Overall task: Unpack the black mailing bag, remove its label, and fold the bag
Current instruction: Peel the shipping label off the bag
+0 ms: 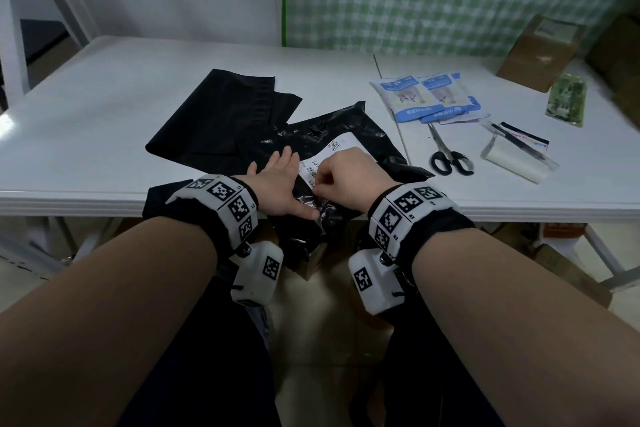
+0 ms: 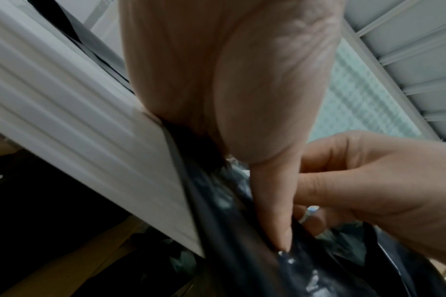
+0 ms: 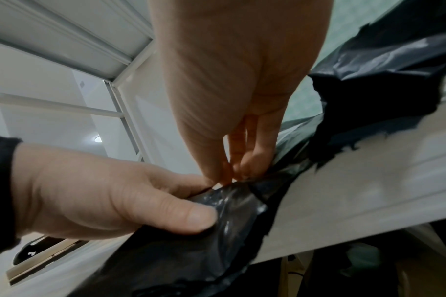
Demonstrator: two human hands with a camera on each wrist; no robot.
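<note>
a: what is the right hand (image 1: 349,180) doing?
b: its fingertips (image 3: 244,170) pinch the near corner of the white printed paper label (image 1: 332,158) stuck on the crinkled glossy black plastic mailing bag (image 1: 311,139).
a: and the left hand (image 1: 277,187)?
b: it lies flat with fingers spread, pressing the bag just beside the label, thumb stretched toward the right hand.
a: where is the bag?
b: at the near edge of the white table (image 1: 104,97), partly hanging over it. a flat matte black bag (image 1: 221,111) lies behind, blue-and-white pouches (image 1: 429,97) and black-handled scissors (image 1: 446,152) to the right.
</note>
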